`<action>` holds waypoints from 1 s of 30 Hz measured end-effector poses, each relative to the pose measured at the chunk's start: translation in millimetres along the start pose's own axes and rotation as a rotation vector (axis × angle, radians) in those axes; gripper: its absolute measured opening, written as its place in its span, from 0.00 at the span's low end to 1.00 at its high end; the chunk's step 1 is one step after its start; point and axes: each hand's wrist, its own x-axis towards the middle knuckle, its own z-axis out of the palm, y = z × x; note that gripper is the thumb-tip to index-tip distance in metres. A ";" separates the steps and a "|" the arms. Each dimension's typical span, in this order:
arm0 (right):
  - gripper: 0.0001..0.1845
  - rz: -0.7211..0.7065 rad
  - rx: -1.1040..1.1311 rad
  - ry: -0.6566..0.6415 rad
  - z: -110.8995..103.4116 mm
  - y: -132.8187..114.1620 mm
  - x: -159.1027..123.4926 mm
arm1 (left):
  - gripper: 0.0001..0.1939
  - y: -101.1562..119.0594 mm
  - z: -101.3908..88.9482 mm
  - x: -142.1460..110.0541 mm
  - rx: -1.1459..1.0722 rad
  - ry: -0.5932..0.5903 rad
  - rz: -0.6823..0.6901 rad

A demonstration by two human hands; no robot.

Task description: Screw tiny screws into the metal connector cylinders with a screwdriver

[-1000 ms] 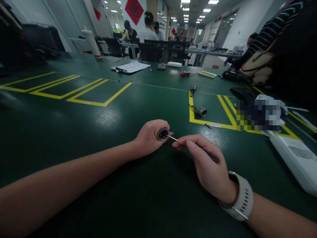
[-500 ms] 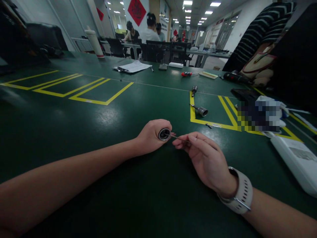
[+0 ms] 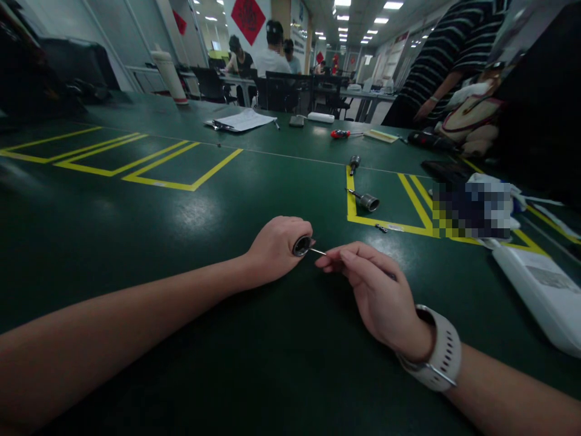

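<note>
The left hand (image 3: 279, 251) is curled round a metal cup (image 3: 301, 246), which sits just below the middle of the view with its round mouth showing; the hollow is dark, and what it contains cannot be made out. At four o'clock from the cup, the right hand (image 3: 381, 290) pinches a thin metal rod (image 3: 318, 251) between thumb and fingers; its far end meets the cup's rim, though whether it reaches inside is unclear. Toward two o'clock, a cup-shaped metal piece (image 3: 365, 201) lies tipped over, its slim shank pointing left across the yellow tape (image 3: 352, 211). A smaller metal piece (image 3: 354, 162) rests at one o'clock, near the tape's upper end. Almost at three o'clock is a small twisted metal bit (image 3: 381, 228). All lie on the smooth, faintly glossy green tabletop (image 3: 272, 181). Between ten and eleven, a pale cylindrical bottle (image 3: 170, 77) stands upright.
</note>
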 end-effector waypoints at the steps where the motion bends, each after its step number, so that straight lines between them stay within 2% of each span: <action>1: 0.10 0.031 0.079 0.003 -0.3 0.0 1.2 | 0.09 0.1 -0.3 -0.3 -0.031 0.010 0.000; 4: 0.10 0.099 0.236 0.000 -0.9 -0.4 3.8 | 0.10 0.6 -1.2 -0.7 -0.149 0.033 -0.012; 9: 0.10 0.115 0.268 -0.028 -0.9 -1.1 3.4 | 0.10 1.8 -1.7 0.1 -0.268 0.033 -0.021; 12: 0.10 0.036 0.165 -0.002 -0.4 -0.9 0.7 | 0.09 1.0 -0.7 1.4 -0.240 0.026 -0.032; 15: 0.10 -0.061 -0.046 0.031 0.0 -0.1 -2.6 | 0.10 -0.4 1.0 3.0 -0.172 0.036 -0.068; 19: 0.10 -0.099 -0.178 0.023 0.1 0.9 -4.8 | 0.10 -0.9 1.6 3.7 -0.073 0.037 -0.059; 23: 0.10 -0.035 -0.037 -0.007 -0.2 -0.1 -2.7 | 0.10 0.4 -0.2 2.0 -0.042 0.036 -0.024; 27: 0.11 0.076 0.197 -0.009 0.4 -2.3 0.9 | 0.11 1.8 -1.7 1.0 -0.159 0.061 -0.024; 30: 0.11 0.120 0.253 -0.021 0.8 -2.3 2.0 | 0.11 2.2 -1.3 1.5 -0.251 0.071 -0.029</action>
